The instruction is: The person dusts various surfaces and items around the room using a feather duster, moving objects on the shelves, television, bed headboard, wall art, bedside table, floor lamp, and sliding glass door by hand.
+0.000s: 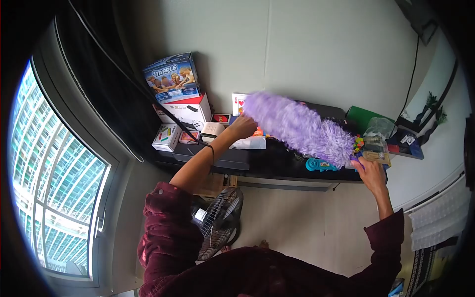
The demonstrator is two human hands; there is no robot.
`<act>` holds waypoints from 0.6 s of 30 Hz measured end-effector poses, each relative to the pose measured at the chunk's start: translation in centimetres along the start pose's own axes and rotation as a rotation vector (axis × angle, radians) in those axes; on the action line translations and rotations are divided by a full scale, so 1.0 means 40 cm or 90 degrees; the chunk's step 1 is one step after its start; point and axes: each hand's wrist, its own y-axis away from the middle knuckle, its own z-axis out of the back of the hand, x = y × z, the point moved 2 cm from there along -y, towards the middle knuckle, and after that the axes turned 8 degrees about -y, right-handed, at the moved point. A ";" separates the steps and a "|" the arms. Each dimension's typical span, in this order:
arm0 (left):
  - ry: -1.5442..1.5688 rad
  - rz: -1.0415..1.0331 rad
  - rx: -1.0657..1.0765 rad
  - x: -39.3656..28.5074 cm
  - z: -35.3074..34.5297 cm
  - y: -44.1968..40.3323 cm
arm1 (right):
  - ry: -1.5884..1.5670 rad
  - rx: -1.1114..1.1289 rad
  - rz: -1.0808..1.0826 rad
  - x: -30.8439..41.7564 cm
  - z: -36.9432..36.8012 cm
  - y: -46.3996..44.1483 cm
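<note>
Gripping the duster [299, 126] by its handle [355, 161], fingers curled around, in the right hand [372, 174]. Holding it over the desk [273, 166], long axis along 4-to-10 o'clock, pointing the fluffy tip to 10, beside the left hand [242, 127]; cannot tell that grip.

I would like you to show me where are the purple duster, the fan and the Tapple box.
Purple duster [299, 124]: head view, middle of its fluff.
Fan [223, 212]: head view, its wire cage.
Tapple box [173, 81]: head view, its printed front.
</note>
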 end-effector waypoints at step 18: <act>0.702 0.392 -0.393 0.132 0.157 0.562 | -0.257 -0.072 0.051 -0.003 -0.142 0.278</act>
